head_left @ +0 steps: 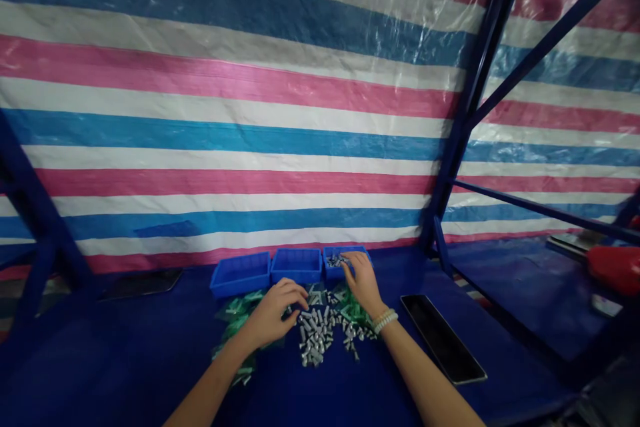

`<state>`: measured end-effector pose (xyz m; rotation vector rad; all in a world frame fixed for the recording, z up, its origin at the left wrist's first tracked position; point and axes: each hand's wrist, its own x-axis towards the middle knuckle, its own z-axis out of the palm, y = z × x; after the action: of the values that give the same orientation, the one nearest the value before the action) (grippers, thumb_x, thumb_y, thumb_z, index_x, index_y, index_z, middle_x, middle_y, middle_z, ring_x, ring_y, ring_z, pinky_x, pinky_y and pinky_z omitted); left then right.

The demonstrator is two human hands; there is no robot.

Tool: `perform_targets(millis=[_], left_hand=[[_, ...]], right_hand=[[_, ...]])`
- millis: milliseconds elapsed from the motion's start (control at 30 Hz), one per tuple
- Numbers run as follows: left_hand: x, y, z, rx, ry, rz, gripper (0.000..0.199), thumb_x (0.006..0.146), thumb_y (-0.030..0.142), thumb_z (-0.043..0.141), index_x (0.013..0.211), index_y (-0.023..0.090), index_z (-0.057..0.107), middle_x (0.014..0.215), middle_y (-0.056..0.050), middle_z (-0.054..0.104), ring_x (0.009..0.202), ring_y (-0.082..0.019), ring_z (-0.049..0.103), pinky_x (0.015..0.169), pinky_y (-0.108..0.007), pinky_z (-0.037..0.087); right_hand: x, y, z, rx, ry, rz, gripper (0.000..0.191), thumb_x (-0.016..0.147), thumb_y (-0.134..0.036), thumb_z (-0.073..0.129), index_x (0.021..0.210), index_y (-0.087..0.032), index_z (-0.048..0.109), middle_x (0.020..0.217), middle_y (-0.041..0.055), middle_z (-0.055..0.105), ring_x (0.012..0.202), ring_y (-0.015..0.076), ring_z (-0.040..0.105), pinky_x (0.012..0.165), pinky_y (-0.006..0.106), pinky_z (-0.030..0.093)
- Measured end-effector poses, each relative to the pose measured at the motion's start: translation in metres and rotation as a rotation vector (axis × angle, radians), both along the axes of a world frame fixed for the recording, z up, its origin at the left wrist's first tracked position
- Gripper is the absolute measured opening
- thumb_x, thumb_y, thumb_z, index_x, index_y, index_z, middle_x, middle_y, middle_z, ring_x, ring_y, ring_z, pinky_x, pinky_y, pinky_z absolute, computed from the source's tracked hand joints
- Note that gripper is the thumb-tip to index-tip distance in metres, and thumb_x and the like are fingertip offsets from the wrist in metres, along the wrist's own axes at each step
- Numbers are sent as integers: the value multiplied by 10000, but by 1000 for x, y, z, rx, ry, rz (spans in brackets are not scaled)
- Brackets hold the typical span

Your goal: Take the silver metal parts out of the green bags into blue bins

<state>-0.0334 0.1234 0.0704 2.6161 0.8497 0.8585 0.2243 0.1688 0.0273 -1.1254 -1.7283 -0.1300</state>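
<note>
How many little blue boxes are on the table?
3. The left box, middle box and right box stand in a row near the back of the table. The right hand partly covers the right one.

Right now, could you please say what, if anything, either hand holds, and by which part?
I cannot tell: the right hand is at the right bin, the left hand by metal parts.

Head camera: above and behind left hand [275,312] and right hand [363,280], facing forward — tilted down
Hands: near, low in view
Striped sheet [240,130]: farther — beyond both hands
</note>
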Motion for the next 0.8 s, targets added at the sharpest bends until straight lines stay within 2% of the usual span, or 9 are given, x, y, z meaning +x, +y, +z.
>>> perform_targets(millis=[100,333,500,800], left_hand=[[-6,-1,1,34,200,-1,260,700,26,586,848,227,660,1054,-28,630,1037,-231,527,896,-395,396],[5,-2,-18,127,316,118,135,891,184,548,962,232,652,1029,-40,604,1015,-226,513,838,-360,372],[9,-3,-23,154,359,192,119,894,200,555,953,223,655,1027,-46,599,1008,-237,517,820,-367,362],[4,0,-21,47,344,227,141,828,125,555,880,220,646,984,-27,624,998,-237,526,796,-350,354]], right_hand=[[-10,-9,1,19,-72,23,200,926,-194,490,1065,-195,634,999,85,670,980,248,561,882,415,444],[-23,-21,6,17,-91,73,203,910,-123,484,1029,-198,630,925,63,662,941,242,539,850,397,420],[-28,-24,4,5,-98,101,208,897,-95,484,1006,-194,631,896,60,653,936,243,530,854,403,417],[-33,-29,5,8,-114,149,221,891,-78,480,986,-196,641,846,60,645,923,245,531,843,408,423]])
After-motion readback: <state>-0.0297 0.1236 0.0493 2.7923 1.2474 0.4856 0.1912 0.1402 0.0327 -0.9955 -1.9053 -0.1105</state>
